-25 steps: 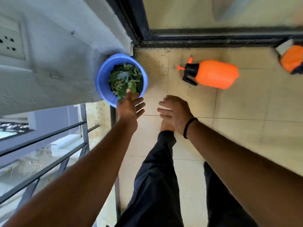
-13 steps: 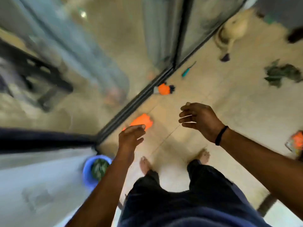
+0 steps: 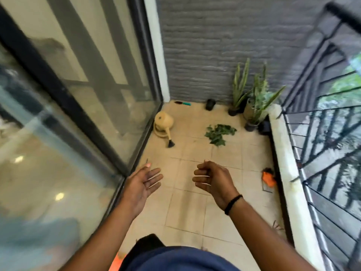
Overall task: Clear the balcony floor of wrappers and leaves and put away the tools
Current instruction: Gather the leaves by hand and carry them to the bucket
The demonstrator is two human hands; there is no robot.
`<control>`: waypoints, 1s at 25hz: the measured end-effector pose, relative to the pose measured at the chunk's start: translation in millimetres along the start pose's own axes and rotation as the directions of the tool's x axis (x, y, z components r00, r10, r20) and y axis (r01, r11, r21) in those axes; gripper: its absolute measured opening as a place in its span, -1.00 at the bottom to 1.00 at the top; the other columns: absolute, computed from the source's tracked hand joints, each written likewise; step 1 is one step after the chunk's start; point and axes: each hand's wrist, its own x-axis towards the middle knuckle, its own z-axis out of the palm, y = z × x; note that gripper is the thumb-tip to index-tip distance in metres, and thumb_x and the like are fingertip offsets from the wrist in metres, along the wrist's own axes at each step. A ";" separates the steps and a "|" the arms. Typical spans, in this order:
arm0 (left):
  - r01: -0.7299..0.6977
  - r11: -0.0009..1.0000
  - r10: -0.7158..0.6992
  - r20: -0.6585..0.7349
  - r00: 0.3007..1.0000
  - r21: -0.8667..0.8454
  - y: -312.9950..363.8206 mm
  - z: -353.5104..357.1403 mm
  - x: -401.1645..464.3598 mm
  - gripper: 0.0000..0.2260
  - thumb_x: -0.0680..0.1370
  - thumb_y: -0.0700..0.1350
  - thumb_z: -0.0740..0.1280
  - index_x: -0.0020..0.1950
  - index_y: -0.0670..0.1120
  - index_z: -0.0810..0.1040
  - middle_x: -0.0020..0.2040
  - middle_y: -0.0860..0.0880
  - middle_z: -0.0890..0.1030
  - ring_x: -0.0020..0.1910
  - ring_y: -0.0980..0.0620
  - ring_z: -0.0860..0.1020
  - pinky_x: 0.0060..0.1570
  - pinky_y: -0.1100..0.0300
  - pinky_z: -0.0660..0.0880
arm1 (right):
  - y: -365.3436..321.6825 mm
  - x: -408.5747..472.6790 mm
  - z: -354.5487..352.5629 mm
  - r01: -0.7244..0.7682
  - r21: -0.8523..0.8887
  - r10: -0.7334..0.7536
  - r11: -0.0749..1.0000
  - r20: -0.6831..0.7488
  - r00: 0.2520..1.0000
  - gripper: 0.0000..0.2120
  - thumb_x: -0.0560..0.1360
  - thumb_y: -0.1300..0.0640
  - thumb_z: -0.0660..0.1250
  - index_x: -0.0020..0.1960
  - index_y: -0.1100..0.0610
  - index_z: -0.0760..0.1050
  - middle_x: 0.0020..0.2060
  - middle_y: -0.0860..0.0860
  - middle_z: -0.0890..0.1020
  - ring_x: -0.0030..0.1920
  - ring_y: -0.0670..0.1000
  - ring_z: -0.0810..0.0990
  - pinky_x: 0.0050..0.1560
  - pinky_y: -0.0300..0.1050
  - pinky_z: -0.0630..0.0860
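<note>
Green leaves (image 3: 219, 133) heaped on tiles well beyond both hands, left hand (image 3: 143, 181) spread flat, right hand (image 3: 212, 178) loosely curled, empty

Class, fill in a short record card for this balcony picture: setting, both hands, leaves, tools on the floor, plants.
setting: tiled balcony floor between glass door and railing
left hand: open, palm up, holds nothing
right hand: fingers loosely curled, holds nothing
leaves: one pile on the floor ahead
watering can: tipped on its side by the door
trowel: at the far wall
potted plants: far right corner
</note>
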 end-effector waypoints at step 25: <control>0.129 0.972 -0.204 0.443 0.873 0.195 111.2 236.3 335.2 -0.75 0.67 -0.09 0.22 0.36 0.04 0.43 0.28 -0.16 0.60 0.24 -0.16 0.58 0.33 -0.10 0.42 | -224.0 256.0 -27.9 0.309 0.274 -0.160 0.911 -0.457 0.875 -0.76 0.64 0.03 0.22 0.00 0.20 0.54 -0.16 0.14 0.66 -0.15 0.16 0.69 -0.14 -0.03 0.65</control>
